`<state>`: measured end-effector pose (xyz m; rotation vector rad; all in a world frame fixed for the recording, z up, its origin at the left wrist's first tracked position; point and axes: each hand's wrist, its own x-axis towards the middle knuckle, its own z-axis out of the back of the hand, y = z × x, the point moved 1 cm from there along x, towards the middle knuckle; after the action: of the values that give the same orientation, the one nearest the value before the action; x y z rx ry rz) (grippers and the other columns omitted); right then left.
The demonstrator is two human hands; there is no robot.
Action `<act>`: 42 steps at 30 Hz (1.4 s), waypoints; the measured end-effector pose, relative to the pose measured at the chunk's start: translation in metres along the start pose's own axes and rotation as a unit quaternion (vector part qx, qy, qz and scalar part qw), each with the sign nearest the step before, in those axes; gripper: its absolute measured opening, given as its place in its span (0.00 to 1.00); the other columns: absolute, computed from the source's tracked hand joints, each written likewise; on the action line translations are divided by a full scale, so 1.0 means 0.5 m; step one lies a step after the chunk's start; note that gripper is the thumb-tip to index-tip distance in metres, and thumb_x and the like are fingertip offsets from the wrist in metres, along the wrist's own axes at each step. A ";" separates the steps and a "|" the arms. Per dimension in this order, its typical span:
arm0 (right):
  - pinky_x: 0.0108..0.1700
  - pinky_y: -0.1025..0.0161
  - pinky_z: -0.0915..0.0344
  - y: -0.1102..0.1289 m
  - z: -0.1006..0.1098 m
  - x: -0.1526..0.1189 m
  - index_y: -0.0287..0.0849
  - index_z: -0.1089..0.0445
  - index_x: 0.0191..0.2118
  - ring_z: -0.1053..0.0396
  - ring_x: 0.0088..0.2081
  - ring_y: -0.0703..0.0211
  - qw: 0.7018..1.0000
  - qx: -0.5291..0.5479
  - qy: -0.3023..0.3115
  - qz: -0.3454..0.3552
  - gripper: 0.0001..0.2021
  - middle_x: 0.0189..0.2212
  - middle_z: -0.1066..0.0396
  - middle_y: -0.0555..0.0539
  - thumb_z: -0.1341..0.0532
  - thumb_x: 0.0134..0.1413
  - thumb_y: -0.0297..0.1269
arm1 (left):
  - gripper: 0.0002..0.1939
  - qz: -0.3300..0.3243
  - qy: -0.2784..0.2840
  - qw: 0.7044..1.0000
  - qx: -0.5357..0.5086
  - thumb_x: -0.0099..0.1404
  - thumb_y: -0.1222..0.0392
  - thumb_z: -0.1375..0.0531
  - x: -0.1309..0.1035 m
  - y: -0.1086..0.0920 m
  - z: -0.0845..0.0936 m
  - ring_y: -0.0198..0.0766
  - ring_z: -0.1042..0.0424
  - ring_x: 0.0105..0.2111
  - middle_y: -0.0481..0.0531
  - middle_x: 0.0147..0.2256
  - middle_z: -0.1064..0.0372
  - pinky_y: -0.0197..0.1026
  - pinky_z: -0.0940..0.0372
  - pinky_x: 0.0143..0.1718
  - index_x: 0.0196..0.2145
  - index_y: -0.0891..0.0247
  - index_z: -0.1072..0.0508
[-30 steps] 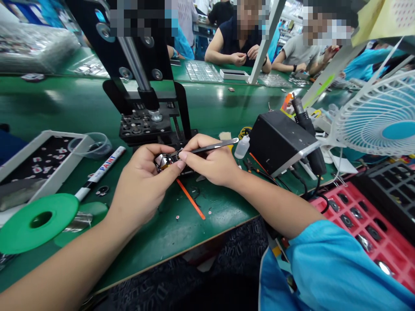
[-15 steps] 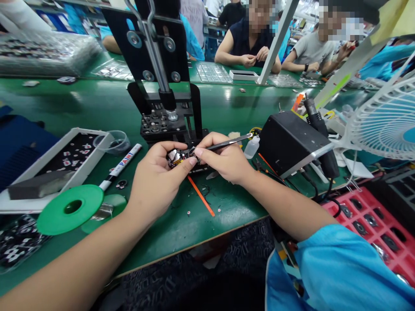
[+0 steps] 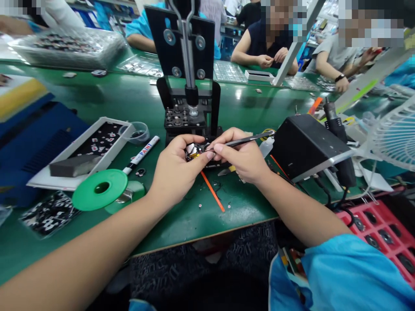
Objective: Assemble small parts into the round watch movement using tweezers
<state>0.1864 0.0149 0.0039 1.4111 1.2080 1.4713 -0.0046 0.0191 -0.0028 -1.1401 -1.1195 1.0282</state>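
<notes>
My left hand [image 3: 177,170] grips a small electronic assembly [image 3: 193,151] with a shiny metallic part and a bit of yellow, thumb along its near side. Dark tweezers [image 3: 248,139] lie in my right hand [image 3: 248,160], pinched between thumb and fingers, their back end pointing up to the right. The tweezer tips meet the assembly near my left thumb; what they touch there is too small to make out. Both hands are together just in front of the black lever press [image 3: 191,114]. Below them an orange strip [image 3: 212,192] rests on the green bench [image 3: 181,224].
To the left are a green spool [image 3: 87,192], a paint marker [image 3: 142,154], a white tray [image 3: 39,179] of small parts and a clear cup [image 3: 139,133]. A black box unit [image 3: 308,144], a white fan [image 3: 392,129] and a pink tray [image 3: 359,207] stand right. Co-workers sit opposite.
The camera view has swung left, so everything appears farther right. My hands keep the same hold on the assembly and the tweezers, with little visible motion.
</notes>
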 end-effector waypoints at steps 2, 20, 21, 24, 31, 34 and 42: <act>0.39 0.63 0.21 0.001 0.000 -0.002 0.45 0.22 0.38 0.22 0.34 0.63 1.000 0.002 0.002 0.008 0.21 0.35 0.16 0.50 0.19 0.56 0.55 | 0.25 -0.007 -0.001 1.000 -0.003 0.61 0.50 0.22 0.001 0.000 -0.001 0.41 0.24 0.39 0.50 0.40 0.21 0.42 0.30 0.43 0.53 0.58 0.19; 0.41 0.67 0.18 -0.006 0.002 -0.014 0.47 0.16 0.42 0.17 0.37 0.66 0.995 -0.013 0.019 0.096 0.06 0.41 0.13 0.52 0.22 0.67 0.40 | 0.17 -0.050 0.009 0.999 -0.004 0.66 0.55 0.26 -0.004 -0.011 -0.008 0.40 0.23 0.40 0.49 0.41 0.19 0.44 0.28 0.46 0.50 0.60 0.22; 0.42 0.66 0.17 -0.006 0.002 -0.015 0.48 0.16 0.43 0.17 0.38 0.65 0.994 -0.023 0.016 0.101 0.05 0.41 0.13 0.52 0.22 0.68 0.40 | 0.16 -0.055 0.009 0.998 0.000 0.66 0.56 0.27 -0.003 -0.012 -0.009 0.39 0.24 0.39 0.49 0.41 0.20 0.43 0.28 0.45 0.49 0.60 0.22; 0.47 0.61 0.16 -0.008 0.000 -0.018 0.50 0.16 0.43 0.16 0.40 0.62 0.991 -0.055 -0.001 0.126 0.03 0.43 0.13 0.52 0.24 0.69 0.40 | 0.13 -0.070 0.008 0.997 0.013 0.67 0.58 0.28 -0.004 -0.014 -0.009 0.37 0.26 0.35 0.47 0.38 0.21 0.42 0.29 0.42 0.47 0.60 0.22; 0.54 0.52 0.16 -0.010 -0.003 -0.018 0.52 0.16 0.43 0.14 0.47 0.56 0.967 -0.118 -0.007 0.227 0.02 0.43 0.12 0.51 0.26 0.70 0.36 | 0.09 -0.071 0.001 0.997 0.003 0.68 0.61 0.30 -0.006 -0.011 -0.012 0.35 0.31 0.31 0.45 0.33 0.26 0.40 0.33 0.36 0.44 0.60 0.24; 0.51 0.52 0.15 -0.014 -0.003 -0.018 0.52 0.16 0.43 0.14 0.47 0.56 0.964 -0.126 -0.012 0.234 0.01 0.43 0.12 0.51 0.26 0.70 0.37 | 0.09 -0.068 0.002 0.997 -0.019 0.67 0.62 0.30 -0.006 -0.011 -0.015 0.34 0.32 0.31 0.45 0.32 0.27 0.39 0.33 0.35 0.43 0.60 0.24; 0.53 0.53 0.14 -0.014 -0.012 -0.019 0.53 0.15 0.45 0.13 0.49 0.57 0.946 -0.139 -0.012 0.292 0.07 0.45 0.11 0.51 0.26 0.69 0.30 | 0.09 -0.058 -0.004 0.998 -0.030 0.66 0.63 0.29 -0.005 -0.013 -0.014 0.34 0.32 0.31 0.45 0.32 0.27 0.39 0.34 0.35 0.42 0.60 0.25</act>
<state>0.1808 0.0071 -0.0049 1.6565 0.5426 1.9205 0.0020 0.0148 0.0030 -1.1045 -1.2157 0.9154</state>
